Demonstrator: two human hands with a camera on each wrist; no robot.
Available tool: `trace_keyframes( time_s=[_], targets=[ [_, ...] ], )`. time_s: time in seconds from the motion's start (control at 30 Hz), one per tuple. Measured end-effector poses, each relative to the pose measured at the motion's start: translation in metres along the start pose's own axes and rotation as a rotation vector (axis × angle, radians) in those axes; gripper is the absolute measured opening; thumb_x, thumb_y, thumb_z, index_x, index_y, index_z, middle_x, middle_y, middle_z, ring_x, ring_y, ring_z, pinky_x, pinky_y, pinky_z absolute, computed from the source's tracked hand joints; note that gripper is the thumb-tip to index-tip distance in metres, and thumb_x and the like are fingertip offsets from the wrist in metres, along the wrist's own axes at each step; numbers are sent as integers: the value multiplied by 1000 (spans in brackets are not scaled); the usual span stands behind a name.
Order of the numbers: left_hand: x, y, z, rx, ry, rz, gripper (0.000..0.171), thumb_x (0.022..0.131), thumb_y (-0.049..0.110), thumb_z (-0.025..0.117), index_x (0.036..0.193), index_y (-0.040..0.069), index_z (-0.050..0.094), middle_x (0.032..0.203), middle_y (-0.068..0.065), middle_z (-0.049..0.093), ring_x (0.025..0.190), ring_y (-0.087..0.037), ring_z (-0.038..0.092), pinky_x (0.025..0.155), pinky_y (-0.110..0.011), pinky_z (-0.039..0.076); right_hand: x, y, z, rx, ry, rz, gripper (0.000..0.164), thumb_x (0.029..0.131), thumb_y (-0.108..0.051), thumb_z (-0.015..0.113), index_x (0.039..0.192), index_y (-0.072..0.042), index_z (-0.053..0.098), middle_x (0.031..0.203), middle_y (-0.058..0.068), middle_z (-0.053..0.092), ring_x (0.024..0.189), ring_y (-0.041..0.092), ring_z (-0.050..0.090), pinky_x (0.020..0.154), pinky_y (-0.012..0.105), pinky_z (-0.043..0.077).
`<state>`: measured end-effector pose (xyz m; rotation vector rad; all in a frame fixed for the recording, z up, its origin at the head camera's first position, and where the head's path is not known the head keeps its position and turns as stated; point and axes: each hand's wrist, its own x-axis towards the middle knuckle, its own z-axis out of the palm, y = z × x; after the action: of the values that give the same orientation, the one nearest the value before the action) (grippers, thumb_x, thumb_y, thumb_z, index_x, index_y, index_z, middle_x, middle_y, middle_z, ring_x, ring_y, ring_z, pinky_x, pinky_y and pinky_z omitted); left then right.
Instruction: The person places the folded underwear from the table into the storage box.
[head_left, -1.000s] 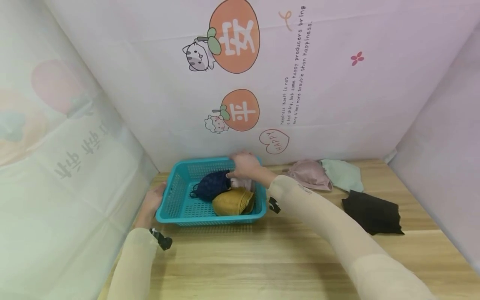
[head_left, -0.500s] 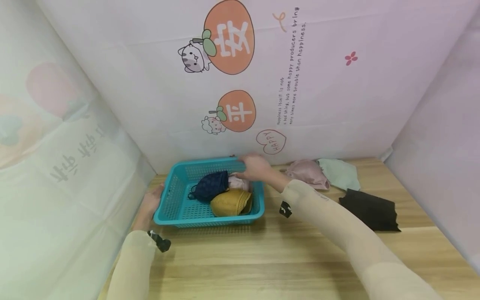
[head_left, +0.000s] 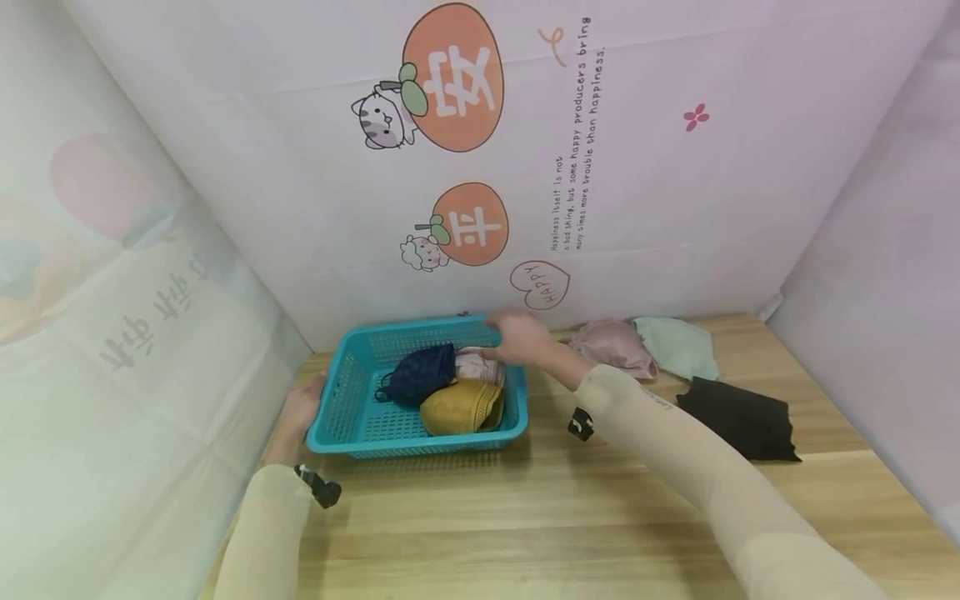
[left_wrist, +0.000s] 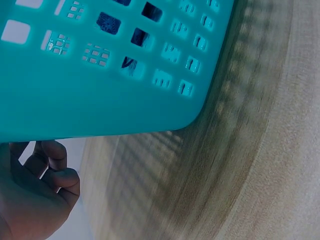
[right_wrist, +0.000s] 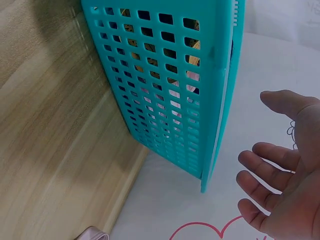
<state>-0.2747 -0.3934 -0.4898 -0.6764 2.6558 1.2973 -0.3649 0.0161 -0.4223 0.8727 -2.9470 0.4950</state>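
A turquoise plastic basket [head_left: 416, 450] stands on the table against the back wall. Inside it lie a navy folded bra [head_left: 420, 373], a mustard-yellow one [head_left: 457, 408] and a pale pink one [head_left: 480, 368]. My left hand [head_left: 302, 408] holds the basket's left end, its fingers [left_wrist: 56, 152] curled at the rim in the left wrist view. Over the basket's back right corner is my right hand [head_left: 523, 337], partly overlapping the pale pink bra in the head view. Its fingers are spread and loosely bent with nothing between them in the right wrist view.
Right of the basket, a dusty-pink bra [head_left: 613, 346], a mint-green piece of cloth [head_left: 678, 346] and a flat black piece of cloth [head_left: 742, 418] lie on the wooden table [head_left: 480, 517]. White printed sheeting [head_left: 637, 208] encloses the back and sides.
My right hand has come off the pale pink bra and drawn a little to the right, uncovering more of it. The left hand stays at the basket's end. The head view has shifted slightly.
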Motion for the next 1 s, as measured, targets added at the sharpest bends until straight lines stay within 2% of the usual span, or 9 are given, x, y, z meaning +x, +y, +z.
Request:
trace_keyframes(
  time_s=[0.33,1.0],
  targets=[
    [-3,1,0,-2,6,5,94,95,78,18,157,9,26,163,-23,25,150,-48,22,121,-64,20,-8,3,-5,31,25,-18,64,86,-47,74,136,-9,60,132,8,67,123,27,63,104,43,52],
    [-3,0,1,-21,3,3,96,93,80,18,158,10,24,163,-24,23,150,-49,20,121,-65,18,-21,15,-11,74,38,10,63,87,-44,74,136,-7,59,132,10,67,121,28,64,104,45,52]
  ],
)
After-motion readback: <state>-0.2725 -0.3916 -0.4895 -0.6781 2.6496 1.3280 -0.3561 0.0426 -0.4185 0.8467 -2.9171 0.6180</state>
